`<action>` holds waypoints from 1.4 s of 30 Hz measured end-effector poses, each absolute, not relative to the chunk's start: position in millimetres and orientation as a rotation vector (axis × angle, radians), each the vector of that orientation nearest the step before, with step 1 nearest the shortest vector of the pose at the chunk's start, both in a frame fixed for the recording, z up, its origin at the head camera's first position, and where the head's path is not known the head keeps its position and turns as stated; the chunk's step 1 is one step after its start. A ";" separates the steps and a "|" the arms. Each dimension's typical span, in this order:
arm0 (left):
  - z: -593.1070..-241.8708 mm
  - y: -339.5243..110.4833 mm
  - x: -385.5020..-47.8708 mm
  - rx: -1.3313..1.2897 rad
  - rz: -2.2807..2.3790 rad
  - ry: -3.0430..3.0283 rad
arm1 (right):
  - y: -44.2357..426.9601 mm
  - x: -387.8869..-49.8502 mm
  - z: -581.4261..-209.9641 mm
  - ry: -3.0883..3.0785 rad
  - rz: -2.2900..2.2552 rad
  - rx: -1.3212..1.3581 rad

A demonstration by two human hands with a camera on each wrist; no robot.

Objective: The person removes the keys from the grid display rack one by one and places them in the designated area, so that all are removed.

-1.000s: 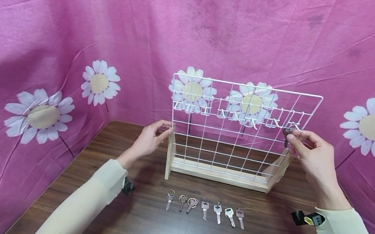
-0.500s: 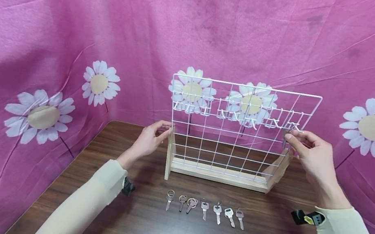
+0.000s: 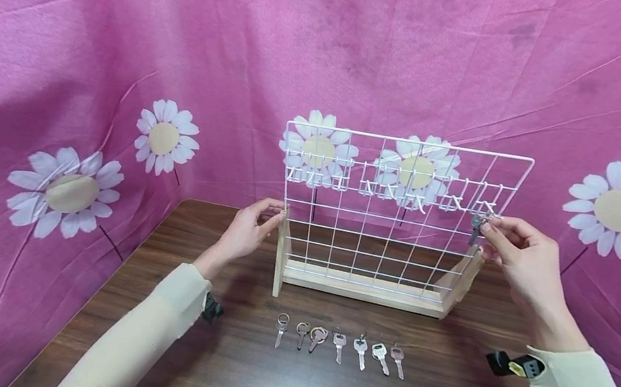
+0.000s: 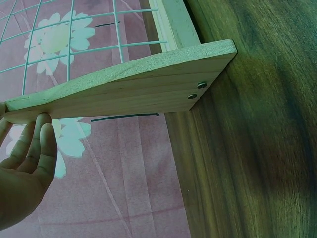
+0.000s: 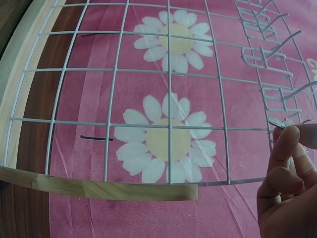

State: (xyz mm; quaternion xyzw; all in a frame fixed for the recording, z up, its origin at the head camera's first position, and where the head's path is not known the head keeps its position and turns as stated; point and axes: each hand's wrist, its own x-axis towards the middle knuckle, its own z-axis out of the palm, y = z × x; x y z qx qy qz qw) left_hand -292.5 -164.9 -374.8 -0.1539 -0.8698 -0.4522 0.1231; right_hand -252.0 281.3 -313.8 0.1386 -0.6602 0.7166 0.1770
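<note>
A white wire grid rack [image 3: 378, 237] with a pale wooden stand stands upright on the table. My left hand [image 3: 245, 230] holds the top of the stand's left wooden side panel [image 4: 129, 89], thumb and fingers on either side in the left wrist view. At the grid's right end, my right hand [image 3: 526, 267] pinches a metal key [image 3: 475, 229] by its head, just below the rightmost white hook [image 3: 486, 206]. That key also shows at the fingertips in the right wrist view. Whether its ring is on the hook, I cannot tell.
Several keys with rings [image 3: 338, 345] lie in a row on the brown wooden table [image 3: 231, 372] in front of the rack. More white hooks [image 3: 387, 191] line the grid's upper part. A pink cloth with daisies [image 3: 262, 41] hangs behind.
My right hand has shifted slightly right, and the pinched key has turned, its blade now plainer to see. The left hand, the rack and the row of keys stay put.
</note>
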 end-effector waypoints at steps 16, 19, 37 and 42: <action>-373.8 -165.8 -292.8 -0.445 -1.320 -2.533 | 285.0 -239.3 -307.1 -1.861 2.022 0.385; -373.8 -165.9 -292.6 -0.443 -1.322 -2.534 | 285.6 -235.6 -305.9 -1.865 2.013 0.369; -373.4 -166.1 -290.8 -0.464 -1.319 -2.529 | 291.9 -220.3 -318.6 -2.338 1.560 0.288; -373.5 -166.5 -290.6 -0.464 -1.309 -2.538 | 290.7 -221.0 -328.9 -2.444 1.475 0.330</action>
